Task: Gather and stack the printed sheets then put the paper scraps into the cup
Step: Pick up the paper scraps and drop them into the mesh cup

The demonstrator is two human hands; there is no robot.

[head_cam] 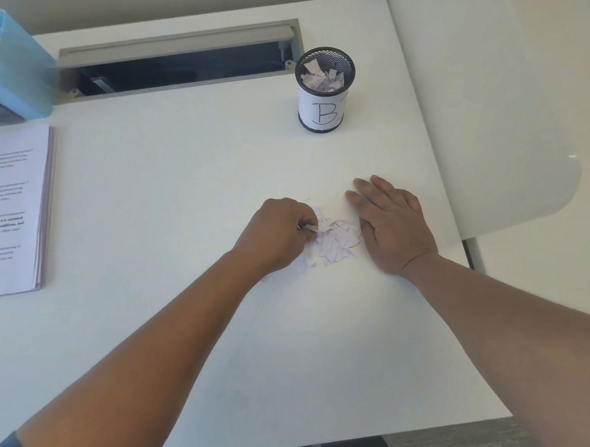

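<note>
On a smooth white table [181, 319], the left hand [276, 234] pinches torn paper scraps [337, 240]; the right hand [388, 224] lies flat, fingers straight. A round mesh cup [323, 89] stands at twelve o'clock.

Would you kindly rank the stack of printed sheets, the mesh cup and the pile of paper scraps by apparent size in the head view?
1. White stack of printed sheets, partly cropped
2. Black mesh cup
3. Pile of torn paper scraps, close to the cup and partly hidden

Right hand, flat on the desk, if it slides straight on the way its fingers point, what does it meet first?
Likely nothing nearby: the right hand points up-left over bare desk; the mesh cup lies somewhat right of that line.
</note>
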